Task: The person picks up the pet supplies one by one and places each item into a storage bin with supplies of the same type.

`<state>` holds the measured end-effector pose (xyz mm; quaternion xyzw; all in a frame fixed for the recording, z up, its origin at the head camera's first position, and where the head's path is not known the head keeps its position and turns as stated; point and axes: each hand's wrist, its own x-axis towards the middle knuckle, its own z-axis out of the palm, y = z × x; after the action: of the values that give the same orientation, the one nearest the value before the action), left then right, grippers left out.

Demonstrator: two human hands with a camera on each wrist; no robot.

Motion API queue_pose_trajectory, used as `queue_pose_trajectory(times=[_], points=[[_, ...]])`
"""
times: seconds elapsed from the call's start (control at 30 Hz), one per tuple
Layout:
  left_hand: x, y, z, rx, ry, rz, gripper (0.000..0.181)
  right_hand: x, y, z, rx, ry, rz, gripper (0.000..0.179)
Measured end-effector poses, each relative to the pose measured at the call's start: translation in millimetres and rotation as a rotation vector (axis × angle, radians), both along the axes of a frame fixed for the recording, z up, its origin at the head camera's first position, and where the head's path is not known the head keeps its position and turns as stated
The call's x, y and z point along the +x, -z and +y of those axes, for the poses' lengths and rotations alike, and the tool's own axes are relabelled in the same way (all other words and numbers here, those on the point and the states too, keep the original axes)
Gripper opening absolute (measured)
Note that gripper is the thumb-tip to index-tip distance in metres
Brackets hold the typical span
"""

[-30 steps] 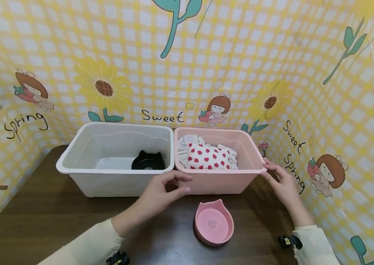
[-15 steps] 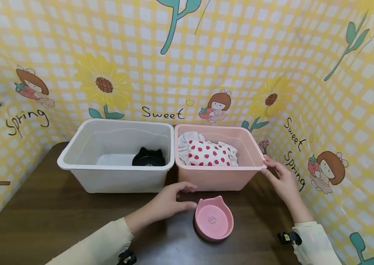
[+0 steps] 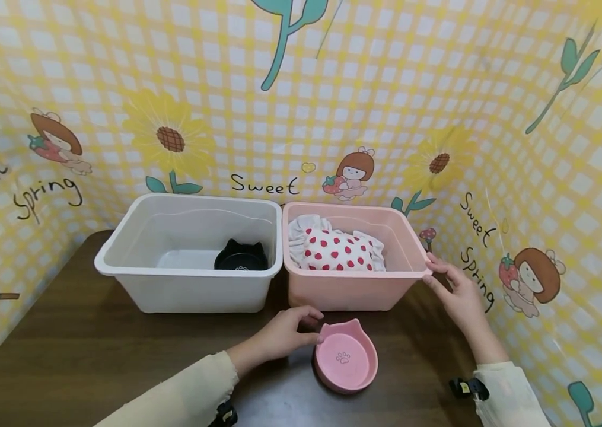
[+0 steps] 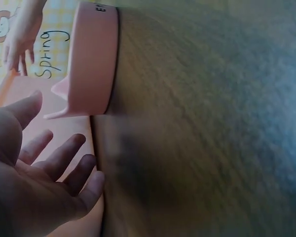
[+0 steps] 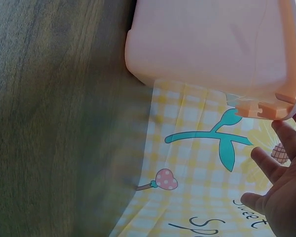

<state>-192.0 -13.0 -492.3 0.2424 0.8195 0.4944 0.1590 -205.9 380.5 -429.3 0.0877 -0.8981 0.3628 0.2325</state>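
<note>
My left hand (image 3: 282,335) reaches low over the table, with its thumb tip right at the rim of a pink cat-eared pet bowl (image 3: 347,365). Its fingers are loosely bent in the left wrist view and wrap round nothing. That bowl has a paw print inside and stands upright in front of a pink plastic bin (image 3: 351,290). At the bin's front right corner, my right hand (image 3: 461,296) touches the rim with thumb and fingertips, the fingers fairly straight. Inside the pink bin lies a white ruffled cushion (image 3: 338,249) with red strawberries.
A white plastic bin (image 3: 194,293) stands left of the pink one, rims side by side. In it sits a black cat-eared bowl (image 3: 242,256). Both bins stand on a dark wooden table (image 3: 50,344), and a yellow checked cloth (image 3: 258,130) hangs close behind and at the sides.
My left hand has moved down and right, from before the bins' rims to the pink bowl's left ear. My right hand stays at the pink bin's corner.
</note>
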Motion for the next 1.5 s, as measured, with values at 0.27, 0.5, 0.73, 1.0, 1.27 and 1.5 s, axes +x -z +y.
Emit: queue_pose_trajectory(times=[0.27,0.5,0.73,1.0,1.27,1.5], points=[[-3.3,10.5,17.7,-0.027,-0.014,0.028,0.041,4.5,-1.1,4.0,0.002,0.027,0.008,0.031],[-2.4,13.2,20.9,-0.029,-0.088,0.046,0.02,-0.3,0.2,-0.3,-0.011,-0.019,0.037,0.03],[1.3,14.6,25.2,-0.03,-0.169,0.046,0.004,-1.7,2.4,-3.5,-0.006,-0.022,0.033,0.03],[-0.1,9.0,23.2,-0.083,-0.234,0.167,0.006,1.6,-4.3,0.3,0.056,0.022,-0.007,0.031],[3.7,-7.6,4.5,-0.034,-0.184,0.12,0.007,1.8,-10.7,-2.3,0.094,-0.002,-0.001,0.03],[9.9,-38.4,-12.4,0.02,-0.141,0.119,0.007,4.5,-12.1,-1.7,0.096,0.0,-0.043,0.033]])
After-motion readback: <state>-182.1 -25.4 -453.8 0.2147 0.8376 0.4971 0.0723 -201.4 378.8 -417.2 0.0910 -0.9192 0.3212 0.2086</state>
